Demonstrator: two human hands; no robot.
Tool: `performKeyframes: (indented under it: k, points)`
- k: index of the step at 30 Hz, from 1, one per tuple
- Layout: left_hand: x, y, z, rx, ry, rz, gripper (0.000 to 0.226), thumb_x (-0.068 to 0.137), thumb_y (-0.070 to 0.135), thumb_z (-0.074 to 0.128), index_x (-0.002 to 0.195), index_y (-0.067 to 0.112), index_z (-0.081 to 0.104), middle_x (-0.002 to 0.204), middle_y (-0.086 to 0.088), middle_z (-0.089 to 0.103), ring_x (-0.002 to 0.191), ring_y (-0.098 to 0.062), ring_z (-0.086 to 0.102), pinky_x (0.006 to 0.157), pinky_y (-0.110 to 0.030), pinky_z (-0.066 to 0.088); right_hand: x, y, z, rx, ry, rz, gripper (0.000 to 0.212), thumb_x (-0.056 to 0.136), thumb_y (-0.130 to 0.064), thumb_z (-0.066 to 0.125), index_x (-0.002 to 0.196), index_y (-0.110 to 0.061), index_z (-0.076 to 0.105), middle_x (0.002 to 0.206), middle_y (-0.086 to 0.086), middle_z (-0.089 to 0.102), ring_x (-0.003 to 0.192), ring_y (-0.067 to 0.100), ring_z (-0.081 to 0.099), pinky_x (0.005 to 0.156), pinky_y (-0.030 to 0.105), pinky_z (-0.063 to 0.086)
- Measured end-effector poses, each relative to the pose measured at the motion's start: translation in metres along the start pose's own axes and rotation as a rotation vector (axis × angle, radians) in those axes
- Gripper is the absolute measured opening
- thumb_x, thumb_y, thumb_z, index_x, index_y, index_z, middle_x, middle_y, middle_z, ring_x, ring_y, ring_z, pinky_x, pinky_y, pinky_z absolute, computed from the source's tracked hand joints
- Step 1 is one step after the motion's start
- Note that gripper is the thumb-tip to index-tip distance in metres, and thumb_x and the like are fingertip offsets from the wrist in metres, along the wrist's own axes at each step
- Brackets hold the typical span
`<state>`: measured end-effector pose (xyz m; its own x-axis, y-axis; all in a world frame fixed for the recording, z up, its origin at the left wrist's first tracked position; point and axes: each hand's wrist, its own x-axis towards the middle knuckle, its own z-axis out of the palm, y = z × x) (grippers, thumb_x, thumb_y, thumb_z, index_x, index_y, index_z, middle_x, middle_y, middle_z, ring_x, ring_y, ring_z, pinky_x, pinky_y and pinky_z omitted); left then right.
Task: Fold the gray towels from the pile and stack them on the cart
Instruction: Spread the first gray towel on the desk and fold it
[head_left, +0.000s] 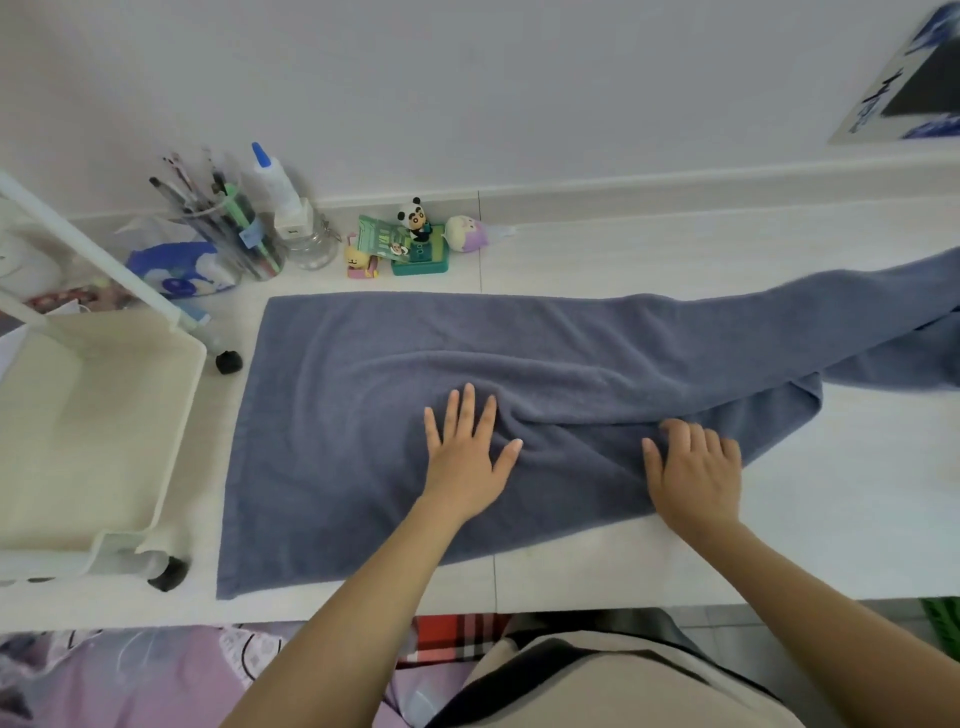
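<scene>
The gray towel (415, 364) lies spread on the table (675, 561), its right end trailing off frame. You are smoothing: left hand (462, 462) flat with fingers wide, right hand (693, 467) pressing a bunched ridge. Next, fold. The cart (171, 415) at left stands empty; clutter borders the far edge.

Your towel (415, 374) lies spread on the bench (779, 551); cart (93, 415) to its left; pen jar (228, 234), bottle (275, 187) and toys (415, 239) behind it; both hands (465, 457) on it.

Gray towel (363, 395) lies spread, rumpled rightward, beside cart (98, 415).
</scene>
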<state>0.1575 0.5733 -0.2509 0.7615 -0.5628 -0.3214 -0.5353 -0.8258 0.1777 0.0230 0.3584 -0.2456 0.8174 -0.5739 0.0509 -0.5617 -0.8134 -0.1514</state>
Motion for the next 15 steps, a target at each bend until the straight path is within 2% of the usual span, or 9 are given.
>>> performKeyframes:
  k: [3, 5, 7, 8, 9, 10, 12, 15]
  points:
    - [0.000, 0.016, 0.000, -0.017, -0.009, 0.099, 0.069, 0.096, 0.060, 0.015, 0.150, 0.027, -0.013, 0.157, -0.004, -0.023, 0.143, -0.022, -0.025, 0.113, -0.052, -0.018, -0.001, 0.006, 0.006, 0.079, -0.048, -0.004, 0.047, 0.089, -0.041, 0.035, 0.101, -0.003, 0.060, 0.103, 0.016, 0.063, 0.096, 0.037, 0.058, 0.086, 0.047, 0.045]
    - [0.002, 0.020, 0.005, 0.004, -0.050, 0.080, 0.069, 0.094, 0.063, 0.016, 0.151, 0.031, -0.007, 0.158, -0.004, -0.017, 0.144, -0.024, -0.021, 0.112, -0.053, -0.019, -0.011, 0.013, 0.009, 0.038, -0.083, 0.006, 0.047, 0.089, -0.043, 0.037, 0.101, -0.003, 0.059, 0.104, 0.017, 0.061, 0.096, 0.038, 0.057, 0.082, 0.047, 0.048]
    - [0.004, 0.022, 0.003, -0.013, 0.052, -0.007, 0.072, 0.090, 0.066, 0.015, 0.146, 0.023, 0.027, 0.154, -0.014, 0.015, 0.144, -0.031, 0.006, 0.113, -0.055, -0.008, -0.019, 0.021, 0.008, 0.031, -0.076, 0.013, 0.048, 0.088, -0.045, 0.034, 0.098, -0.005, 0.059, 0.096, 0.016, 0.060, 0.086, 0.036, 0.057, 0.073, 0.044, 0.048]
    - [0.006, 0.027, 0.000, -0.045, 0.156, -0.031, 0.073, 0.088, 0.066, 0.016, 0.133, 0.016, 0.045, 0.141, -0.017, 0.035, 0.136, -0.035, 0.025, 0.114, -0.056, 0.003, -0.020, 0.024, 0.006, 0.057, -0.058, 0.027, 0.048, 0.089, -0.044, 0.033, 0.099, -0.005, 0.059, 0.094, 0.014, 0.061, 0.083, 0.034, 0.056, 0.073, 0.043, 0.048]
    - [0.012, 0.037, -0.003, -0.076, 0.245, -0.014, 0.071, 0.087, 0.064, 0.019, 0.118, 0.010, 0.055, 0.126, -0.016, 0.046, 0.124, -0.036, 0.039, 0.113, -0.056, 0.014, -0.018, 0.030, 0.003, 0.097, -0.026, 0.052, 0.047, 0.089, -0.044, 0.033, 0.101, -0.006, 0.058, 0.095, 0.013, 0.061, 0.084, 0.033, 0.056, 0.075, 0.043, 0.047]
    - [0.017, 0.044, -0.007, -0.088, 0.321, 0.024, 0.067, 0.088, 0.060, 0.023, 0.109, 0.008, 0.058, 0.119, -0.015, 0.050, 0.117, -0.035, 0.046, 0.111, -0.054, 0.021, -0.016, 0.032, 0.002, 0.136, -0.006, 0.071, 0.046, 0.089, -0.043, 0.032, 0.102, -0.006, 0.058, 0.098, 0.012, 0.061, 0.088, 0.033, 0.056, 0.079, 0.043, 0.046]
    - [0.029, 0.069, -0.015, -0.095, 0.323, 0.138, 0.061, 0.091, 0.055, 0.026, 0.120, 0.009, 0.054, 0.131, -0.014, 0.046, 0.125, -0.032, 0.041, 0.114, -0.050, 0.016, -0.012, 0.040, -0.001, 0.204, 0.030, 0.111, 0.045, 0.090, -0.040, 0.034, 0.106, -0.006, 0.057, 0.107, 0.013, 0.060, 0.099, 0.033, 0.055, 0.089, 0.043, 0.043]
    - [0.051, 0.107, -0.019, -0.074, 0.154, 0.265, 0.059, 0.098, 0.050, 0.025, 0.147, 0.017, 0.025, 0.156, -0.008, 0.018, 0.144, -0.023, 0.013, 0.117, -0.047, -0.007, -0.004, 0.052, 0.002, 0.268, 0.016, 0.154, 0.035, 0.093, -0.033, 0.044, 0.111, -0.005, 0.054, 0.118, 0.014, 0.057, 0.112, 0.033, 0.051, 0.101, 0.041, 0.037]
